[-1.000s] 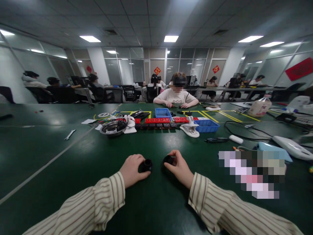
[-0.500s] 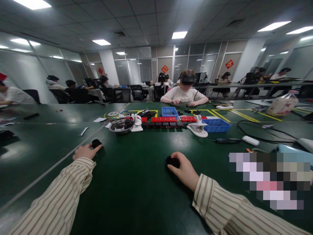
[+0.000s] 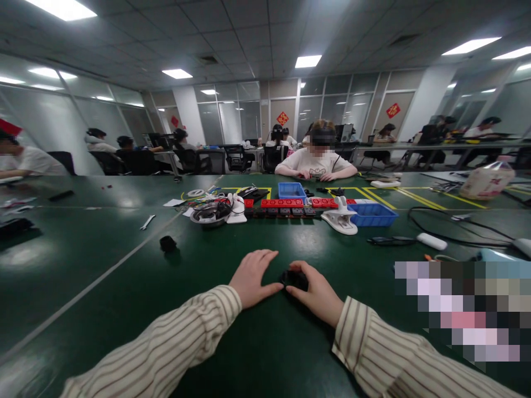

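My right hand [image 3: 317, 290] is curled round a small black part [image 3: 295, 279] that rests on the green table [image 3: 124, 287] in front of me. My left hand [image 3: 253, 276] lies flat beside it with fingers stretched out, its thumb reaching toward the part. A second small black part [image 3: 168, 243] stands alone on the table further left, away from both hands.
Across the table sit a metal bowl [image 3: 209, 214], white clamps [image 3: 340, 218], red and black blocks [image 3: 286, 205] and two blue bins [image 3: 371, 214]. A person [image 3: 317, 160] works opposite. Cables [image 3: 448, 226] and a white device [image 3: 431, 241] lie at right. A small wrench [image 3: 147, 222] lies at left.
My left hand set its black part down at the left, let go, and came back next to my right hand. The right hand stayed on its part.
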The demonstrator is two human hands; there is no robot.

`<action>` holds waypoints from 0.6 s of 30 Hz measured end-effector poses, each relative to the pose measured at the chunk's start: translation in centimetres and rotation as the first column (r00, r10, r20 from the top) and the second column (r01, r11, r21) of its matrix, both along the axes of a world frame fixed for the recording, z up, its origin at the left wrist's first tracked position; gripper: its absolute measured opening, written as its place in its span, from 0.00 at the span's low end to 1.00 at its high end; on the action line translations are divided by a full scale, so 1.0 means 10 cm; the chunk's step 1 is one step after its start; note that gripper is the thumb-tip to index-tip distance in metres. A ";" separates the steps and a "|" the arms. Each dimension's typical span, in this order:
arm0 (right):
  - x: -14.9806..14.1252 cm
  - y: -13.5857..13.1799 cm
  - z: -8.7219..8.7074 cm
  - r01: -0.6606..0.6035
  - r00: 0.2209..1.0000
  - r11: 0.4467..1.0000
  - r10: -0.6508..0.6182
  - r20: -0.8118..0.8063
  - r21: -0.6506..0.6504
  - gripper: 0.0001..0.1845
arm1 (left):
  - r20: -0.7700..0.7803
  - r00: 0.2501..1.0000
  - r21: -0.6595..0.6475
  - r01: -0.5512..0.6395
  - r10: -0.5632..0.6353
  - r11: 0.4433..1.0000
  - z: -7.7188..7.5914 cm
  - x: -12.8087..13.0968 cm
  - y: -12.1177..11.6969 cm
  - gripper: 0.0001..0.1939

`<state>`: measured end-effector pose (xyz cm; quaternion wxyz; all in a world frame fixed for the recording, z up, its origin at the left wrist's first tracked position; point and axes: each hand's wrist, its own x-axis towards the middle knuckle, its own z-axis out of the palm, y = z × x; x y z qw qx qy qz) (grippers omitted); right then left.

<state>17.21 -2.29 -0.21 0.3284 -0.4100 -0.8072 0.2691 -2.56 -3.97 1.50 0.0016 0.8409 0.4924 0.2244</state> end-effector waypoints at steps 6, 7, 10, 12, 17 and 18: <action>0.00 -0.03 -0.01 0.071 0.995 0.997 -0.072 0.063 0.014 0.29 | 0.223 0.973 -0.255 0.122 -0.065 0.959 -0.01 0.16 0.13 0.16; 0.00 -0.04 -0.01 0.076 0.994 0.997 -0.078 0.081 0.024 0.33 | 0.281 0.959 -0.274 0.110 -0.031 0.955 -0.02 0.13 0.13 0.13; 0.00 -0.04 0.01 0.045 0.990 0.997 -0.052 0.129 0.057 0.37 | 0.362 0.930 -0.301 0.054 0.062 0.952 -0.04 0.09 0.08 0.05; 0.00 -0.05 0.04 0.006 0.986 0.997 -0.018 0.165 0.075 0.35 | 0.359 0.931 -0.303 0.056 0.060 0.951 -0.04 0.12 0.03 0.07; 0.00 -0.06 0.10 -0.070 0.973 0.993 0.046 0.227 0.099 0.28 | 0.649 0.707 -0.486 0.103 0.279 0.868 -0.04 0.19 0.05 0.12; 0.00 -0.06 0.10 -0.065 0.972 0.994 0.043 0.230 0.090 0.27 | 0.698 0.614 -0.545 0.122 0.368 0.829 -0.03 0.15 0.08 0.08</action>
